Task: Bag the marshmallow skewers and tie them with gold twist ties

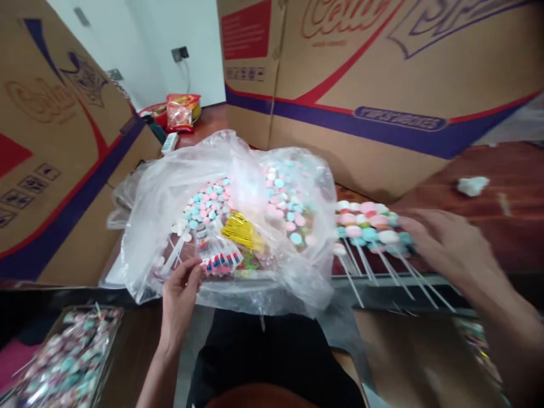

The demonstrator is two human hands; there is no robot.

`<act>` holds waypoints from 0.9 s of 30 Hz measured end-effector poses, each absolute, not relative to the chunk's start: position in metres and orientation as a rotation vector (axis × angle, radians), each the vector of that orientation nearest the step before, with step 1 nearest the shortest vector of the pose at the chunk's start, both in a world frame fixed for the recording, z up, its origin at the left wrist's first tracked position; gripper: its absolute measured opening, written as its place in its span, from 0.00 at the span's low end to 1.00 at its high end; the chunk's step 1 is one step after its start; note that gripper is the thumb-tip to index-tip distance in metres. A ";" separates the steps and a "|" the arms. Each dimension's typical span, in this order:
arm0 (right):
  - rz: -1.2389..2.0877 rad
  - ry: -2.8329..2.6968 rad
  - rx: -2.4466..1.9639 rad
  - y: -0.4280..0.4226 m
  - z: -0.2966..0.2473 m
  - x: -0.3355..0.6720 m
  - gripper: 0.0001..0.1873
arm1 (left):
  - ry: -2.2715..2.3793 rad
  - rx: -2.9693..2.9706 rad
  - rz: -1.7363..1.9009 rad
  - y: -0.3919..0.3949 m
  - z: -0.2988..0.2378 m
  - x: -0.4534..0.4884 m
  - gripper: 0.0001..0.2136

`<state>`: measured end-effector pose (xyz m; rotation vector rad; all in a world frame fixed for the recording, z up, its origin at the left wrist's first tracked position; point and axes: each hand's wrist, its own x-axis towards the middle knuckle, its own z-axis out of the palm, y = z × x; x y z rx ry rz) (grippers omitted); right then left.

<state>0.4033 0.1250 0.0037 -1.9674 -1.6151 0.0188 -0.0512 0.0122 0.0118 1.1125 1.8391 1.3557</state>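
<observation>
1. My left hand (182, 286): fingertips nearly meeting beside clear red-and-blue plastic packets (219, 262); can't tell hold
2. My right hand (450, 241): blurred, half-curled at round pastel candy skewers (369, 234); hold unclear
3. White sticks (351, 281) overhang reddish-brown table (514, 175), probably easing pickup

The person's left hand (181, 294) — thumb and fingers pinched — is beside small packets (220, 259) on clear plastic (142, 243) with pink, blue and white sweets (208, 203) and gold strips (238, 229). The right hand (446, 243), blurred, is at the right end of stacked sweets on sticks (369, 233), before a printed cardboard box (340, 127).
</observation>
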 end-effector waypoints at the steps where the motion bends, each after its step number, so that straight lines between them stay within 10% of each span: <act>1: -0.013 -1.632 -1.946 0.114 0.008 0.397 0.20 | 1.899 1.200 1.342 0.018 0.008 -0.060 0.14; 12: 0.425 -1.767 -1.107 0.001 0.016 0.209 0.08 | 2.069 1.596 1.085 0.075 -0.020 -0.098 0.01; 27: 1.214 -1.003 -1.114 0.016 0.000 0.119 0.10 | 1.591 0.846 1.699 0.004 0.008 0.028 0.17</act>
